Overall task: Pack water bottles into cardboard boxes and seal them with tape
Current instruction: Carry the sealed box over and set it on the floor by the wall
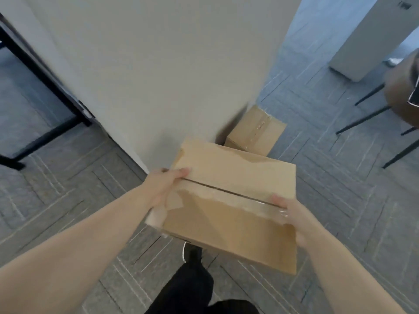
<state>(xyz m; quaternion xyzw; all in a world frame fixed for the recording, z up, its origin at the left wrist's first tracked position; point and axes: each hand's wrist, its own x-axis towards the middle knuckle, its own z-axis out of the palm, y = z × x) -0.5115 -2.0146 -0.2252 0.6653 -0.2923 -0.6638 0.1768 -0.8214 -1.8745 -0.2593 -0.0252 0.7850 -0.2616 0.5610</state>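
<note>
I carry a closed brown cardboard box (233, 205) in front of me, above the carpet. Clear tape runs along its top seam. My left hand (162, 189) grips the box's left end, thumb lying on the top flap. My right hand (292, 220) grips the right end, thumb on the taped seam. A second taped cardboard box (256, 132) stands on the floor beyond it, against the corner of a white wall (158, 75). No water bottles are in sight.
Grey patterned carpet (328, 177) covers the floor. A black table frame (40, 91) stands at the left. A brown chair with thin black legs (394, 98) is at the right, a white cabinet (367, 39) behind it. My dark trouser leg and shoe (192, 268) are below the box.
</note>
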